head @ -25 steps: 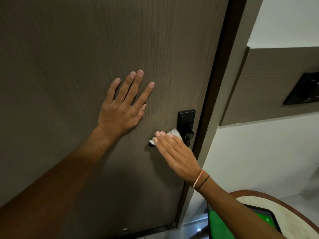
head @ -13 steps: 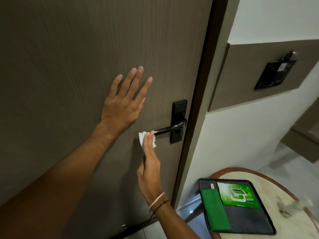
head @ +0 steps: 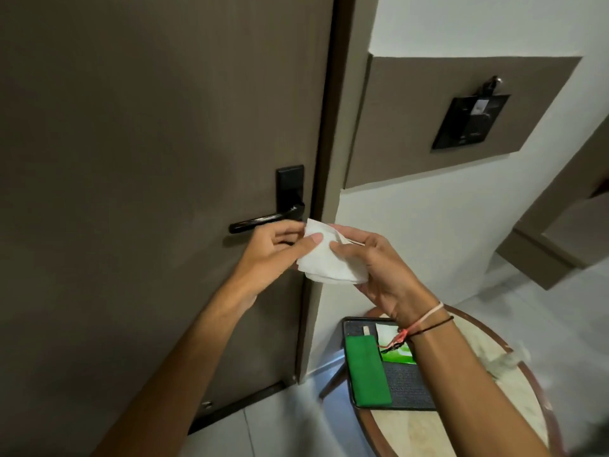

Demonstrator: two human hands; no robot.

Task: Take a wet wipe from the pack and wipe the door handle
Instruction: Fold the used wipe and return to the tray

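Crumpled white wet wipe (head: pixel 331 258): pinched between your left hand (head: pixel 275 250) and right hand (head: pixel 379 268), just right of the black lever door handle (head: pixel 263 221), clear of it.

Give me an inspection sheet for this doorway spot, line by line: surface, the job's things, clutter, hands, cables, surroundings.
Surface: round table with a wooden rim, at lower right, bearing a dark tray.
Job's things: white wet wipe held in front of the black door handle, not touching it; green wipe pack on the tray, partly hidden by the right wrist.
Clutter: green cloth on the tray; blurred pale object on the table, cannot identify.
Hands: left hand and right hand both grip the wipe.
Cables: nothing seen.
Surroundings: brown door shut; black wall panel to the right.
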